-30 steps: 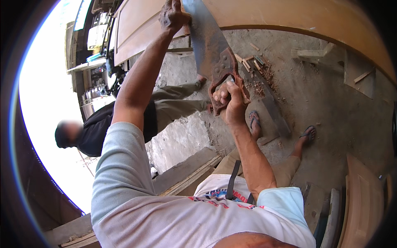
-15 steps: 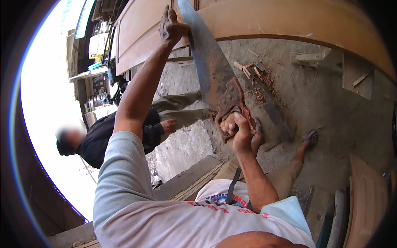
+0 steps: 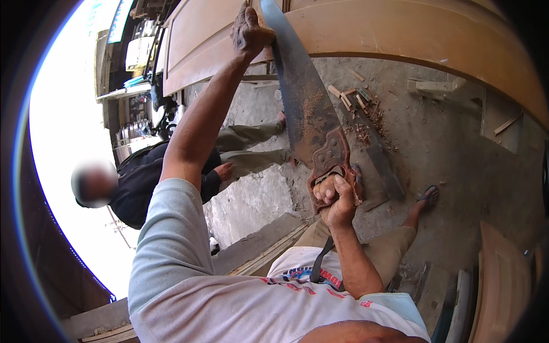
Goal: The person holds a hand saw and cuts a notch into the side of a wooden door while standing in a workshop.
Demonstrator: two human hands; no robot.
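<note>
In my right hand (image 3: 336,191) is the dark reddish wooden handle of a handsaw, my fingers wrapped through its grip. The wide metal blade (image 3: 303,97), dusted with sawdust, runs up against a brown wooden panelled door (image 3: 372,26), which lies across the top of the view. My left hand (image 3: 251,34) rests on the door right beside the blade, its fingers stretched out and thumb toward the saw. The blade's far end runs to the top edge of the view.
A person in dark jacket (image 3: 143,183) stands at left, near shelving with assorted items (image 3: 140,54). Wood offcuts and shavings (image 3: 360,114) litter the concrete floor (image 3: 457,177) under the door, near a wooden support (image 3: 434,86). Boards (image 3: 497,274) lean at lower right.
My right hand and the saw have moved down toward my body and slightly right, while my left hand stays by the blade. The other person's hand has come into view beside their leg.
</note>
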